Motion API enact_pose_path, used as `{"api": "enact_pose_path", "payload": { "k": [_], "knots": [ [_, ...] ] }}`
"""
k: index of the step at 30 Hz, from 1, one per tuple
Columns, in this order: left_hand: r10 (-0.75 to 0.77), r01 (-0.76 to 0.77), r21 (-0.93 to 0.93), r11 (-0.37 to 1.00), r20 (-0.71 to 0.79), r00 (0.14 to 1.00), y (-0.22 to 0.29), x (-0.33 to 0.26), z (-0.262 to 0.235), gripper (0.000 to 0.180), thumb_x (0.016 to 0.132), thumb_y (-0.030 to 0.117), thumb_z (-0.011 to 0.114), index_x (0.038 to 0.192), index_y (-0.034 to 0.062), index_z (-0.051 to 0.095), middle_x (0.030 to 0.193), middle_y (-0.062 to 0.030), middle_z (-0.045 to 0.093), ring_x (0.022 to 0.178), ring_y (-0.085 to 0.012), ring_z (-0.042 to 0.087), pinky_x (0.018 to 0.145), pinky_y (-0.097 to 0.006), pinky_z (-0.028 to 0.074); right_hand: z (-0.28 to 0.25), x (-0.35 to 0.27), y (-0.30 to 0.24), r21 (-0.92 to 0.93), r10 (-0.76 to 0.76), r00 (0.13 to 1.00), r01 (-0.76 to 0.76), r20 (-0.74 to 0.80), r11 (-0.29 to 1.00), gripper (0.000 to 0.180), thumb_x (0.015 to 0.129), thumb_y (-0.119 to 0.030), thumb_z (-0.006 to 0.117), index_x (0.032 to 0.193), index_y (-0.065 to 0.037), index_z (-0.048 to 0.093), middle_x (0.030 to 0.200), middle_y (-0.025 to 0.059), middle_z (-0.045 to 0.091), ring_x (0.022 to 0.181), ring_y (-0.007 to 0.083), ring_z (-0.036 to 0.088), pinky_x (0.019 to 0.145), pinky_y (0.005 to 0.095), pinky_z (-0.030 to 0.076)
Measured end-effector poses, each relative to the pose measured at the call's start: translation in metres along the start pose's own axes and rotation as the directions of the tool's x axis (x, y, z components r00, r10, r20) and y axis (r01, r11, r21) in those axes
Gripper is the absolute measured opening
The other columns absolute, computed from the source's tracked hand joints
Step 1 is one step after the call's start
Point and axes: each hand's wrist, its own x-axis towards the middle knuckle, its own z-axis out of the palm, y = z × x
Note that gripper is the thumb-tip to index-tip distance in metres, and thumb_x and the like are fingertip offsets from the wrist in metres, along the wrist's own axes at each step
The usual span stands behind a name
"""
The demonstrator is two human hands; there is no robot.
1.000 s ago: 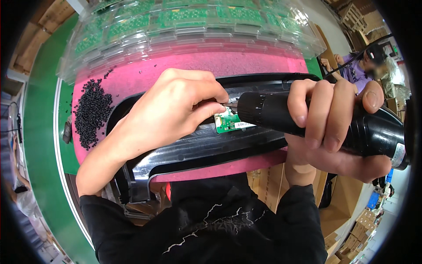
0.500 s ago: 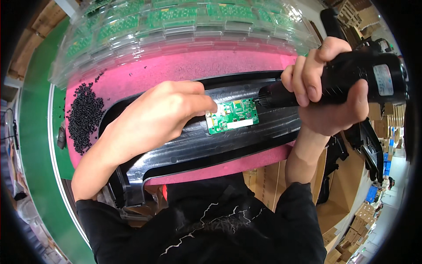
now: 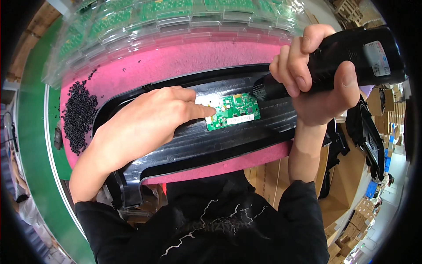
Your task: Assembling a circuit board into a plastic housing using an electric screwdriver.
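A green circuit board with a white label strip lies inside a long black plastic housing. My left hand reaches over the housing, index finger stretched out and its tip on the board's left end. The other fingers curl under and the thumb is hidden; no grip shows. My right hand wraps round a thick black power screwdriver, held nearly level. The tool's ridged nose is at the board's upper right corner; whether its bit touches a screw cannot be made out.
A heap of small black screws lies on the pink mat at the left. Behind, clear plastic trays hold several green boards. A green surface runs along the left. Cardboard boxes and black plastic parts are at the right.
My left index finger has straightened onto the board from a more bent, pinched pose. The screwdriver and my right hand have shifted slightly left and up. The housing sits slightly farther left and up.
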Motion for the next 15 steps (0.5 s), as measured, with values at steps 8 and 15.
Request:
{"api": "enact_pose_path", "payload": {
  "k": [8,15],
  "knots": [
    [-0.032,0.032,0.010,0.999,0.030,0.999,-0.003,-0.004,-0.002,0.053,0.068,-0.012,0.058,0.115,0.0098,0.070,0.081,-0.0120,0.059,0.078,-0.0303,0.061,0.069,-0.042,0.048,0.007,0.003,0.002,-0.077,-0.010,0.998,0.015,0.061,0.997,0.050,0.090,-0.045,0.053,0.111,0.001,0.050,0.058,0.0020,0.048,0.045,0.0100,0.040,0.047,0.0259,0.034],
    [0.090,-0.144,-0.254,0.956,-0.210,0.974,-0.002,0.006,0.000,0.038,0.069,-0.014,0.063,0.103,0.0008,0.069,0.084,-0.0124,0.065,0.077,-0.0287,0.066,0.065,-0.037,0.053,0.026,-0.009,-0.019,0.289,-0.273,0.961,0.249,0.046,0.924,0.054,0.086,-0.053,0.060,0.112,-0.007,0.050,0.063,-0.0041,0.048,0.048,0.0071,0.046,0.056,0.0262,0.038]
  ]
}}
